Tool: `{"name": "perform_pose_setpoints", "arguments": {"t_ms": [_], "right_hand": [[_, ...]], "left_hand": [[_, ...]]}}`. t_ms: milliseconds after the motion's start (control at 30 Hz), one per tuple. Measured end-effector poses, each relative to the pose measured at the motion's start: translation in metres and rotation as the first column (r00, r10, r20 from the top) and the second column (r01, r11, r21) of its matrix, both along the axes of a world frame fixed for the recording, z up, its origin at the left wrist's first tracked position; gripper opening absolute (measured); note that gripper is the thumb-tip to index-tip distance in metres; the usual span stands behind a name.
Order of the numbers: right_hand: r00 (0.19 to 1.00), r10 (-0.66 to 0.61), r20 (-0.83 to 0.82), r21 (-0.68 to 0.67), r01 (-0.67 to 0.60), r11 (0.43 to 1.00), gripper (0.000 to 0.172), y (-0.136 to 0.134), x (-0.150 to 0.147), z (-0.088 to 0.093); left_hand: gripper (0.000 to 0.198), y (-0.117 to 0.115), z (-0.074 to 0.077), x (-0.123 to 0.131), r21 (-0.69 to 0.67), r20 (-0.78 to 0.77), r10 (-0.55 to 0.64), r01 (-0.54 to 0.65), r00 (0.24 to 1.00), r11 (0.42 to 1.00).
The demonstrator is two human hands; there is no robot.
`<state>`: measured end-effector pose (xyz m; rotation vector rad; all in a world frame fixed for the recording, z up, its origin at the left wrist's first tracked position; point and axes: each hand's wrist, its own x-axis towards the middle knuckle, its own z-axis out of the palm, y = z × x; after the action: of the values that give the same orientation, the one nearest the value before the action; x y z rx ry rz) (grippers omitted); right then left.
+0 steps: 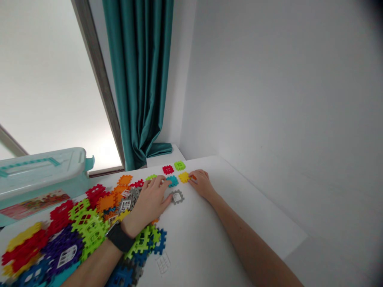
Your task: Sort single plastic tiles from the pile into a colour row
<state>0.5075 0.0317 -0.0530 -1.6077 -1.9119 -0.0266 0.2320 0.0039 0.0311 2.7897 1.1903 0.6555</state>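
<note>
Resting flat, the left hand (148, 203) lies open with its fingers spread, the fingertips (163, 182) at the edge of a teal notched plastic tile (172, 181), while a grey tile with a white window insert (177, 197) sits just beside the little finger. The right hand (202, 184) curves over at the knuckles, its fingers (194, 175) against a yellow tile (184, 177) with a sliver of orange tile (192, 177) beneath them. Whether it grips either tile, I cannot tell (the fingers hide the contact).

The work in hand is with these small tiles, set singly and apart on the white surface (209, 223), not slotted together. Just beyond the hands lie a red tile (168, 170), a green tile (179, 165) and a lime tile (151, 177), partly hidden by the left hand. Each is flat and bright, with notched edges.

Past the left wrist, with its black watch strap (119, 238), spreads a heap of red, orange, lime, purple, blue and yellow tiles (91, 223). A pale teal plastic storage box (38, 175) stands behind it, near a teal curtain (137, 79) and a bright window (56, 79).
</note>
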Motion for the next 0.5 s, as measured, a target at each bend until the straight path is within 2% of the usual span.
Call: {"name": "perform_pose_setpoints", "arguments": {"t_ms": [500], "right_hand": [[0.999,0.005,0.035,-0.020,-0.005,1.000,0.012,-0.0008,-0.0009,0.0014]], "left_hand": [[0.033,0.0002,0.0005,-0.0006,0.006,-0.043,0.015,-0.015,0.999,1.000]]}}
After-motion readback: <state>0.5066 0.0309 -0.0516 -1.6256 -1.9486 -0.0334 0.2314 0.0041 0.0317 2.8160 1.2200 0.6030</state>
